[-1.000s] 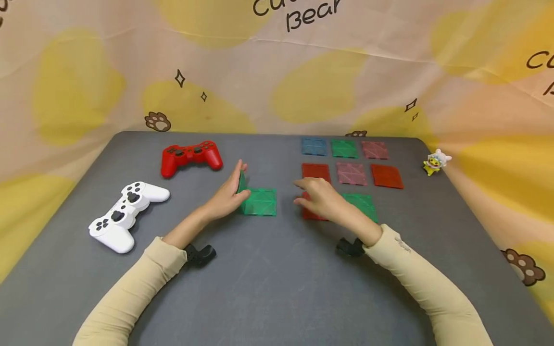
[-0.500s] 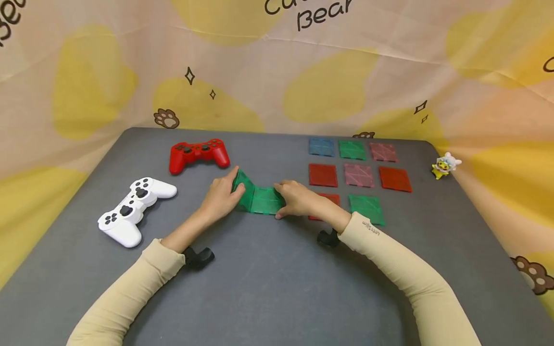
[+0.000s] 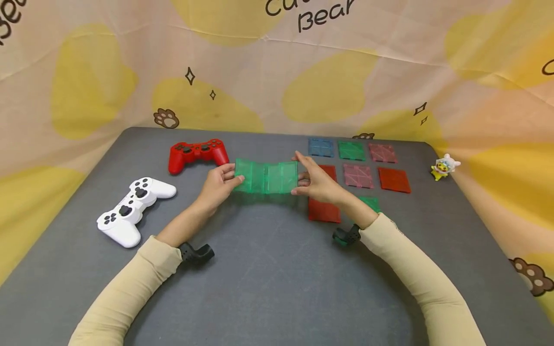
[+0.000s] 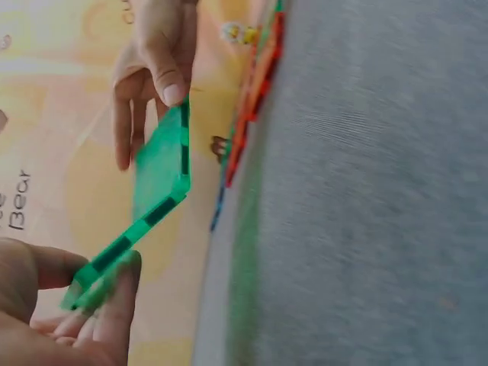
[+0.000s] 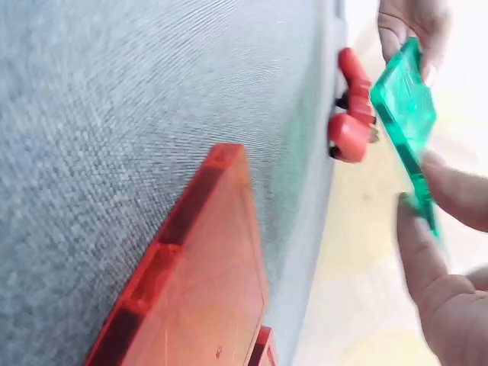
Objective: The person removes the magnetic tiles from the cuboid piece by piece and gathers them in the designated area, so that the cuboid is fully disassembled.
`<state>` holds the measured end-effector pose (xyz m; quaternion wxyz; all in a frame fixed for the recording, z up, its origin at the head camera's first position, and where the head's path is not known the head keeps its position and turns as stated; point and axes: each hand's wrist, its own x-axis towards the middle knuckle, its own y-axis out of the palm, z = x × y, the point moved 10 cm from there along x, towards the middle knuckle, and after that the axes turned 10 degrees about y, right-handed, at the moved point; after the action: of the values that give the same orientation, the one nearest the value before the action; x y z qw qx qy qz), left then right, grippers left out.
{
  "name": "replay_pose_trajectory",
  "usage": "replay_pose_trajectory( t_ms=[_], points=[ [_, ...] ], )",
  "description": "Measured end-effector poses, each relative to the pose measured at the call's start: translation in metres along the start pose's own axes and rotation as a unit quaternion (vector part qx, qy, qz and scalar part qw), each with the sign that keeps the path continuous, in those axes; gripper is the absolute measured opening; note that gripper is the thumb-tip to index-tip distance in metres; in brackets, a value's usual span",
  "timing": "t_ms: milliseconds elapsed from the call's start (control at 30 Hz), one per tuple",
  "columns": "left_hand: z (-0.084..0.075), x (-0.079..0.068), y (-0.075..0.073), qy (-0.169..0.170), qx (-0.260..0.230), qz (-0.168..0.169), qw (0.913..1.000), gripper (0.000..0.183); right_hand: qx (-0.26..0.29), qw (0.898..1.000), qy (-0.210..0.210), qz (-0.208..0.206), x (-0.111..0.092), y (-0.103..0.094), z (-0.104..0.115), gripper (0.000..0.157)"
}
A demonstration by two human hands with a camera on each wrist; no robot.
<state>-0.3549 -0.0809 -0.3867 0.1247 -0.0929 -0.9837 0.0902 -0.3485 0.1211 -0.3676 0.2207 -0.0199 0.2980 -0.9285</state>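
Observation:
Two see-through green magnetic tiles, a left one point(image 3: 250, 176) and a right one point(image 3: 282, 178), are joined edge to edge and lifted above the grey table. My left hand point(image 3: 215, 188) pinches the outer edge of the left tile between thumb and fingers. At the opposite end, my right hand point(image 3: 321, 185) pinches the right tile's outer edge, its index finger raised. From the left wrist view, the joined tiles point(image 4: 162, 164) meet at an angle. A red tile point(image 3: 323, 211) lies on the table just below my right hand.
Several more tiles lie flat at the right, among them a blue tile point(image 3: 321, 147), a pink tile point(image 3: 358, 176) and a red-orange tile point(image 3: 394, 180). A red game controller point(image 3: 198, 153) and a white game controller point(image 3: 134, 211) sit at the left. A small figurine point(image 3: 443, 167) stands far right.
My right hand came left and took hold of the flat green tile. Both hands then raised the joined pair off the table, and the left tile tipped outward from its upright stance.

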Motion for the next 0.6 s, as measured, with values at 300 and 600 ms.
replay_pose_trajectory(
  t_ms=[300,600],
  points=[
    [-0.044,0.001,0.010,0.058,-0.173,0.015,0.9832,0.047,0.228,0.969,0.056,-0.073,-0.022,-0.040,-0.011,0.062],
    [-0.058,0.000,0.022,0.062,-0.214,0.021,0.9745,0.048,0.292,0.952,0.024,-0.085,-0.040,-0.053,-0.008,0.057]
  ],
)
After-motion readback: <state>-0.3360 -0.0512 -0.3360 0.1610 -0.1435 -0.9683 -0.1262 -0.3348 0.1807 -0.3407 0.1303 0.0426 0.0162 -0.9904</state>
